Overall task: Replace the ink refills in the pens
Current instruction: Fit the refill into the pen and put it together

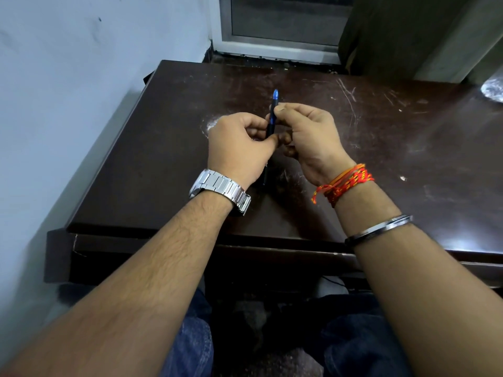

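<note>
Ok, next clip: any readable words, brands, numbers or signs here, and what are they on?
None can be read.
Pen held in both hands: no print can be made out on its dark barrel.
Second dark pen on the table, mostly hidden under the left hand: no readable marking.
Watch: only the metal band shows, no text.

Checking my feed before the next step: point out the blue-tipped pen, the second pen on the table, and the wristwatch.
Blue-tipped pen [273, 111], head view, upper barrel.
Second pen [265, 174], head view, dark barrel.
Wristwatch [220, 187], head view, metal band.

a scratched dark brown table [163, 159] carries a black pen [265, 174] lying partly hidden under the hands.
</note>
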A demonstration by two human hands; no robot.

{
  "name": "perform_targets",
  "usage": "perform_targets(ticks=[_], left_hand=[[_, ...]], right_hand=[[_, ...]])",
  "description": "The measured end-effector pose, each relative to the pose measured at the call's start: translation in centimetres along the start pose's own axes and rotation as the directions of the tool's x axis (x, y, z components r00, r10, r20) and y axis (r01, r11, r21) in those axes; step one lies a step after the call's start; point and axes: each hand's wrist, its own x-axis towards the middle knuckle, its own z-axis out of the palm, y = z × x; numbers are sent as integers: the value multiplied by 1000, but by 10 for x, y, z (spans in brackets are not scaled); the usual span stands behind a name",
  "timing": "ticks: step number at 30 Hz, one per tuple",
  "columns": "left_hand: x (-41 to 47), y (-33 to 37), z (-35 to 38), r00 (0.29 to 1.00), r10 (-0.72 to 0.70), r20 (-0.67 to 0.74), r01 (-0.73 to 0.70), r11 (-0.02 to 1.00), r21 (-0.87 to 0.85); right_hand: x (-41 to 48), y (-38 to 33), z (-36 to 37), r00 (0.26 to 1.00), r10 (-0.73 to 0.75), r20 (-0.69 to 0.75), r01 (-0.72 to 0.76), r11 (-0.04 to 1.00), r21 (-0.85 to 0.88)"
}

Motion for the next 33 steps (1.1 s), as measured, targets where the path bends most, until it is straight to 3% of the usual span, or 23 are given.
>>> perform_targets(ticks=[22, 26, 33], left_hand=[[2, -2, 2, 1000, 5, -15, -5, 1000, 11], [1, -1, 2, 1000, 7, -16, -7, 1000, -3], [0, 0, 1, 1000, 4, -16, -4, 1000, -3]], right_hand=[[2, 4, 2, 995, 97, 10, -97, 995, -10], [1, 2, -2, 998, 52, -34, -54, 997, -54], [0, 3, -1, 998, -17, -55, 19, 999, 35]])
